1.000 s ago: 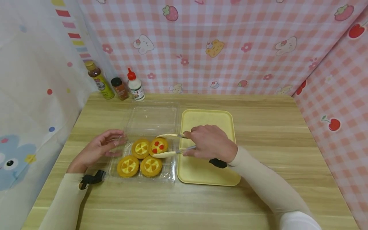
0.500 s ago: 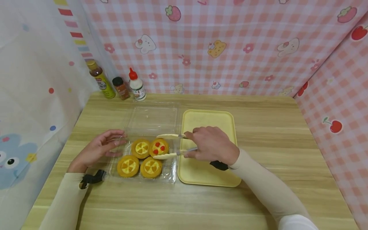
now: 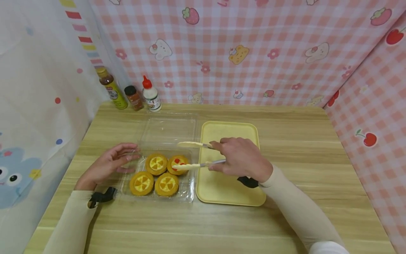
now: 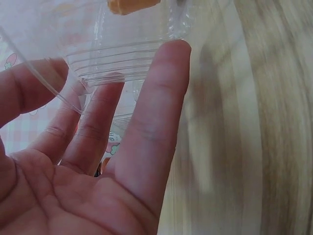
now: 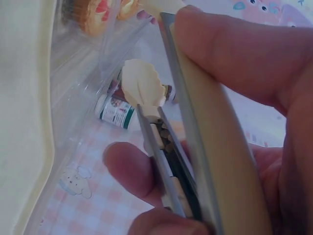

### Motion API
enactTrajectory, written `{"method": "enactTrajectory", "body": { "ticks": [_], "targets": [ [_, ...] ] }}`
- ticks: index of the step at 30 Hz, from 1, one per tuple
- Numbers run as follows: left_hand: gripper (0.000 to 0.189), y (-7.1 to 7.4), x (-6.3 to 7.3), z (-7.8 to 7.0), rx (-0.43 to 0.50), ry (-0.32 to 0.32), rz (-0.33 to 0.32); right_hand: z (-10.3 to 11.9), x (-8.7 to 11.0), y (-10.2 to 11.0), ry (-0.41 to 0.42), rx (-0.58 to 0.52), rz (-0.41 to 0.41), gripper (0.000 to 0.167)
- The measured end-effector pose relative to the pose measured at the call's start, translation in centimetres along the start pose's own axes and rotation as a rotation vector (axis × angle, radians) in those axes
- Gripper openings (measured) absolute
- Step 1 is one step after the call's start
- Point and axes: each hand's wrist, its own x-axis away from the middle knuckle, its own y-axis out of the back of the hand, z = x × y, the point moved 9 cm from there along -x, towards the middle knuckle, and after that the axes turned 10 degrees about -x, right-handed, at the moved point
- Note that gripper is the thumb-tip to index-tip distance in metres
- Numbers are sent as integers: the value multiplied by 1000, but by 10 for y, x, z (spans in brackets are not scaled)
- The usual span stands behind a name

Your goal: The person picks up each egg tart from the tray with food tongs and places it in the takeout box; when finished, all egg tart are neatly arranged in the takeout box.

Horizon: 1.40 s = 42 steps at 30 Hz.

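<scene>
My right hand [image 3: 242,157] grips a pair of tongs [image 5: 215,127] with cream tips and metal arms. The tips are apart, the nearer one over the red-topped tart [image 3: 177,160] and the farther one beyond it. That tart and three yellow-topped tarts [image 3: 141,183] sit in a clear plastic container [image 3: 187,194] with its lid [image 3: 168,130] folded back. My left hand [image 3: 111,164] rests at the container's left side, thumb and fingers spread apart. In the left wrist view its fingers [image 4: 151,117] are mostly straight and reach the clear wall. Exact contact is hard to tell.
A yellow tray [image 3: 228,194] lies right of the container, beneath my right hand. A yellow-green bottle [image 3: 114,91], a small black-capped jar [image 3: 134,98] and a red-capped white bottle [image 3: 151,95] stand at the back left. Patterned cloths [image 3: 215,31] hang around the wooden table [image 3: 295,137].
My right hand has moved the tongs slightly right and back. Their nearer tip now covers part of the red-topped tart, which has shifted a little right. My left hand stays in place.
</scene>
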Motion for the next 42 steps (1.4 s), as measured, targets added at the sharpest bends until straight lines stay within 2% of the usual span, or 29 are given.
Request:
{"method": "enactTrajectory", "body": {
  "ticks": [6, 11, 21, 29, 35, 37, 42],
  "targets": [
    [49, 0, 1, 2, -6, 17, 2, -14, 4, 7, -4, -49, -72, 68],
    [49, -1, 2, 2, -2, 21, 7, -32, 8, 11, -15, -77, -102, 68],
    [49, 0, 2, 1, -7, 16, 7, -82, 18, 10, -114, -160, -145, 75],
    [51, -2, 2, 2, 0, 16, 9, -125, 35, 12, -198, -159, -180, 75],
    [50, -2, 1, -1, -14, 16, 12, -151, 51, 18, -211, -172, -253, 67],
    [50, -1, 0, -1, -19, 17, 12, -159, 58, 20, -219, -178, -282, 60],
    [50, -2, 0, -1, -15, 15, 14, -178, 75, 26, -239, -162, -329, 59]
  ]
}}
